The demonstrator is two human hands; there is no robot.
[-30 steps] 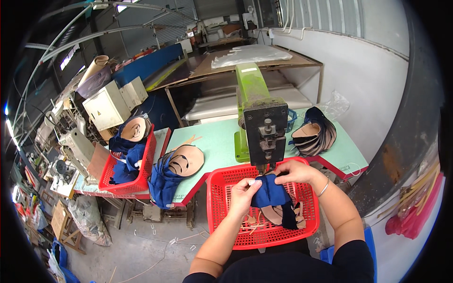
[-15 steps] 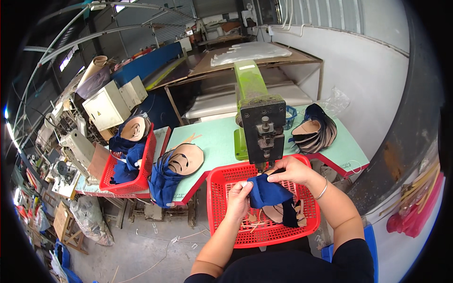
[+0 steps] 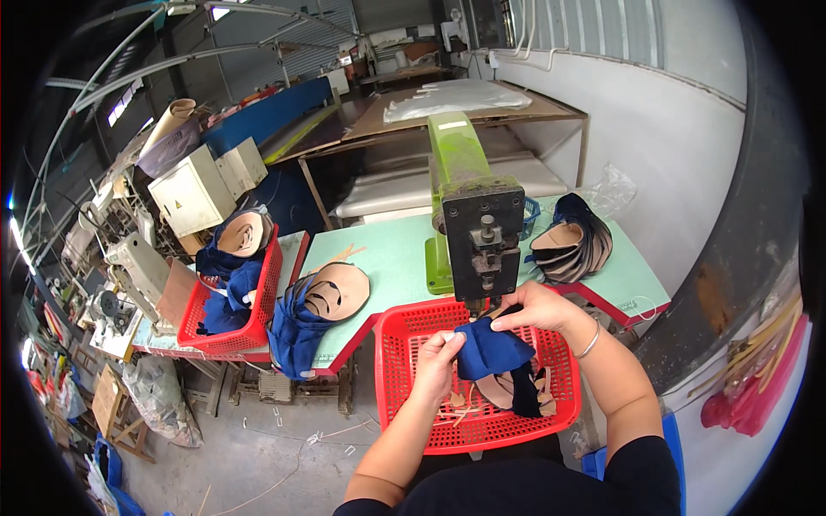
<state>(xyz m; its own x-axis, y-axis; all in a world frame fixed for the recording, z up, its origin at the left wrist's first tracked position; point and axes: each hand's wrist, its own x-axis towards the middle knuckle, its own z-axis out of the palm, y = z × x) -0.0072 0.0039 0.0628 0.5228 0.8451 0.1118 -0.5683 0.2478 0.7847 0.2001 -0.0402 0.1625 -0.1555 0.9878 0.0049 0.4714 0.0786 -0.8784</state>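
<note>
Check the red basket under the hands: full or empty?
Nearly empty. The red basket holds only a few tan pieces; its mesh floor shows through.

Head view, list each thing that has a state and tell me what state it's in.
Left hand: pinching the blue piece's edge.
Right hand: gripping the blue piece under the press.
Blue piece: held over the near basket.
Near basket: holds a few tan pieces.
Far basket: piled with blue and tan pieces.
Press: upright on the table.
</note>
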